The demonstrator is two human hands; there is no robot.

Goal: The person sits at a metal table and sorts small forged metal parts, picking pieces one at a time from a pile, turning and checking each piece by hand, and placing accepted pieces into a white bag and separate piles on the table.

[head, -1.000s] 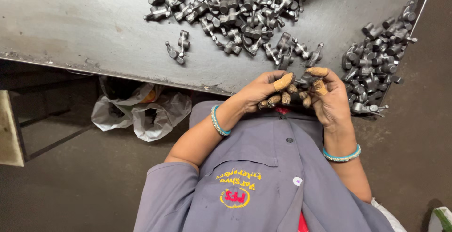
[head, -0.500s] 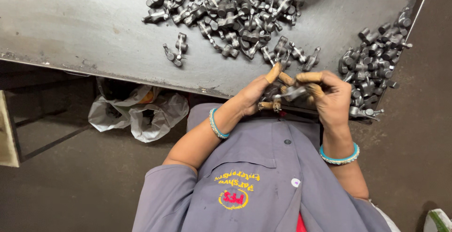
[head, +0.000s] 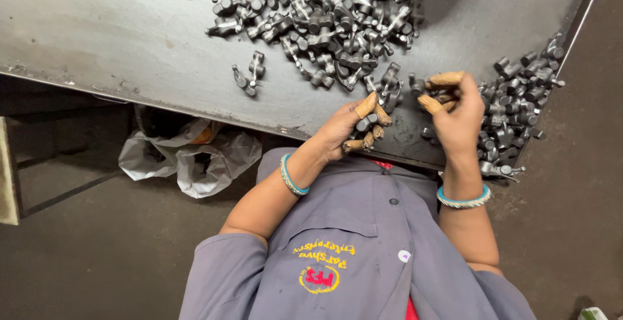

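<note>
My left hand hovers over the near edge of the grey metal table, fingers closed around a small dark metal part. My right hand is a short way to its right with fingers curled inward; what it encloses is hidden. Brown covers sit on the fingertips of both hands. A large heap of similar forged metal parts lies beyond the hands. A smaller heap lies right beside my right hand.
Two loose parts lie apart to the left of the big heap. The table's right rim runs diagonally past the smaller heap. A crumpled white plastic bag lies on the dark floor under the table edge.
The hands were pressed together at my chest over a few parts. They have since separated and moved forward over the table edge, the right one toward the smaller heap.
</note>
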